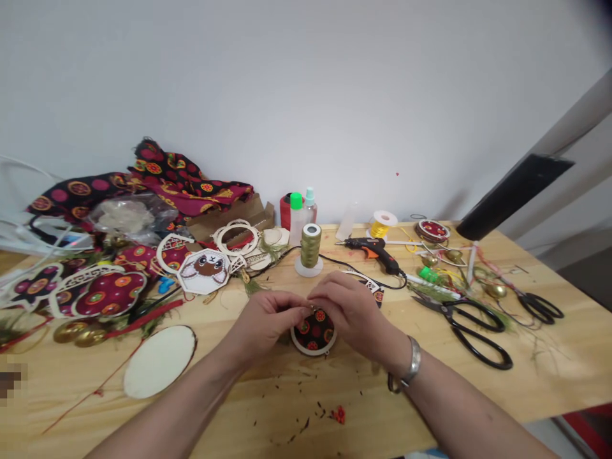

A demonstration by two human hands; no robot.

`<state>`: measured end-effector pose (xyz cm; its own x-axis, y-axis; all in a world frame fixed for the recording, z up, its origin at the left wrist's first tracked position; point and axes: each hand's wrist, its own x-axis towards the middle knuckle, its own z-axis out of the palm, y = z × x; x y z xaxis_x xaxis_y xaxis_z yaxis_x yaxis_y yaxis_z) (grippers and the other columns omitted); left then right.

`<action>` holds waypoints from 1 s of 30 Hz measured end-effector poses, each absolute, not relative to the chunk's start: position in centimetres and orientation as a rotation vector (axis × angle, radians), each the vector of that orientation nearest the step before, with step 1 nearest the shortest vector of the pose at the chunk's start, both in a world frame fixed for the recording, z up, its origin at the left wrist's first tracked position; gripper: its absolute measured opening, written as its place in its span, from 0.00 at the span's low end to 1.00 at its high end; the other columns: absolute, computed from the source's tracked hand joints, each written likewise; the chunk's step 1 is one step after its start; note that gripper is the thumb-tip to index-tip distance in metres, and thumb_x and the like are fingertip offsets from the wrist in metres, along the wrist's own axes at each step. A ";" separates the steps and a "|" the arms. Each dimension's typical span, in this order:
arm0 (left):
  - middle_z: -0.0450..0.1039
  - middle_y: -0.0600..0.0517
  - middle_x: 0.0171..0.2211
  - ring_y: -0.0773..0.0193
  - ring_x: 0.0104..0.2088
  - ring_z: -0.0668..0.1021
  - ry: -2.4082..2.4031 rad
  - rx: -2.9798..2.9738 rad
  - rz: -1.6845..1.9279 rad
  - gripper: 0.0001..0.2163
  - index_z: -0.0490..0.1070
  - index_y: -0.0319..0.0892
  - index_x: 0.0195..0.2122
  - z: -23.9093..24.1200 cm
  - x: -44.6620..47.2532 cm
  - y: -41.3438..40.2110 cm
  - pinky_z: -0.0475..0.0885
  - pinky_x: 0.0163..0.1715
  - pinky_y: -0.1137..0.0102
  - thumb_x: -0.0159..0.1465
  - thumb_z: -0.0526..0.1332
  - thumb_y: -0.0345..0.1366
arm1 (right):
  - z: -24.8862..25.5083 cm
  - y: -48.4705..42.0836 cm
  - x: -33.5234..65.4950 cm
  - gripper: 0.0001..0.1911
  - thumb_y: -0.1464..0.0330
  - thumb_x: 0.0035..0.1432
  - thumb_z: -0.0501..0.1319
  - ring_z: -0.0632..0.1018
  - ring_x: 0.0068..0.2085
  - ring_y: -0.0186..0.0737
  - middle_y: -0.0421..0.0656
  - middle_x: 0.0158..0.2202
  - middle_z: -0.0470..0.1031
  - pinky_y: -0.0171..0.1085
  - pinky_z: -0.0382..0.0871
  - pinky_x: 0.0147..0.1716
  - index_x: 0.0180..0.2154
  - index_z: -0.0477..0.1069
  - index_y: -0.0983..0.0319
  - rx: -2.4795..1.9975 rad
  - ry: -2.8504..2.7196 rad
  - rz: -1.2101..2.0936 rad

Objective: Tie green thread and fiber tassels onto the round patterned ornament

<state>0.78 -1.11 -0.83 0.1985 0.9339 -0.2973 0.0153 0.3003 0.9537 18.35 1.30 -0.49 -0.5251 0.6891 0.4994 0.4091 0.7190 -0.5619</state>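
Note:
A round ornament [313, 333], faced with black fabric with red flowers and edged by a pale rim, is at the front middle of the table. At its upper edge the fingertips of both hands meet in a pinch. My left hand [268, 319] is closed there, thumb and forefinger pressed together. From the other side my right hand [351, 312] closes on the same spot, its curled fingers covering part of the rim. A tiny light bit shows between the fingertips, too small to name. Just behind the hands stands a spool of olive thread [311, 245].
To the right lie a hot glue gun [370, 248], black-handled scissors [466, 325] and a yellow spool [382, 224]. Patterned fabric [186, 175], a sheep-face ornament [205, 271] and a white oval disc [160, 362] are on the left. Fabric scraps [338, 414] lie in front.

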 end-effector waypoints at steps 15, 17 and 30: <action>0.68 0.57 0.15 0.79 0.14 0.62 1.035 0.669 1.143 0.06 0.76 0.38 0.22 -0.7 1.2 -1.0 0.54 0.14 0.81 0.47 0.69 0.34 | -0.9 0.3 17.2 0.09 0.70 0.58 0.55 0.70 0.25 0.31 0.39 0.24 0.74 0.29 0.63 0.27 0.29 0.73 0.63 -1.011 -1.958 0.835; 0.69 0.57 0.16 0.78 0.14 0.62 1.056 0.675 1.151 0.05 0.76 0.38 0.24 -0.8 1.3 -1.0 0.54 0.14 0.81 0.47 0.69 0.34 | -1.0 0.2 17.1 0.09 0.71 0.58 0.55 0.71 0.25 0.31 0.40 0.24 0.74 0.29 0.63 0.27 0.30 0.73 0.62 -1.010 -1.960 0.828; 0.70 0.58 0.18 0.77 0.16 0.58 1.168 0.811 1.250 0.04 0.76 0.39 0.22 -0.9 1.4 -1.1 0.54 0.15 0.79 0.50 0.67 0.34 | -1.0 -0.2 16.9 0.10 0.71 0.59 0.54 0.71 0.25 0.29 0.38 0.24 0.74 0.28 0.61 0.27 0.31 0.74 0.61 -1.010 -2.033 0.770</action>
